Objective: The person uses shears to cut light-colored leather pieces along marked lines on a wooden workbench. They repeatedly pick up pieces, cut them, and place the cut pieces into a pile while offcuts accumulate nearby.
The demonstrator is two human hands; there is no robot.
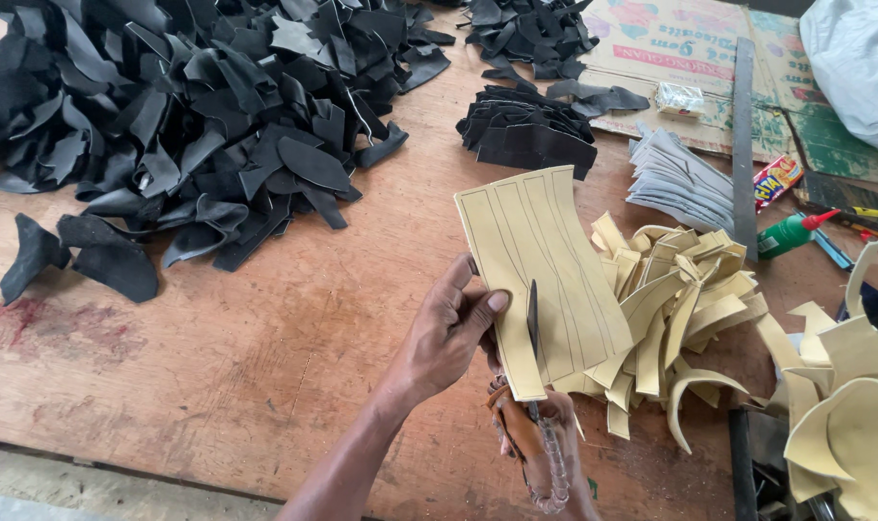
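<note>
Worn brown wooden desk point(265, 347) fills the view, stained red near its left edge, with flattened printed cardboard point(689, 58) at the far right. Much of the right hand point(545, 444) is hidden beneath the sheet and cut off by the lower frame edge; it is clenched around the wrapped handles of dark metal scissors point(533, 386), whose blade rises against the sheet. The left hand point(448, 333) pinches the pale yellow leather sheet point(540, 275), thumb on top. This sheet stands up above the desk, marked with long pencilled curved lines. Just right of it lies a heap of yellow cut strips point(680, 309). A big pile of black leather scraps point(198, 106) covers the far left.
</note>
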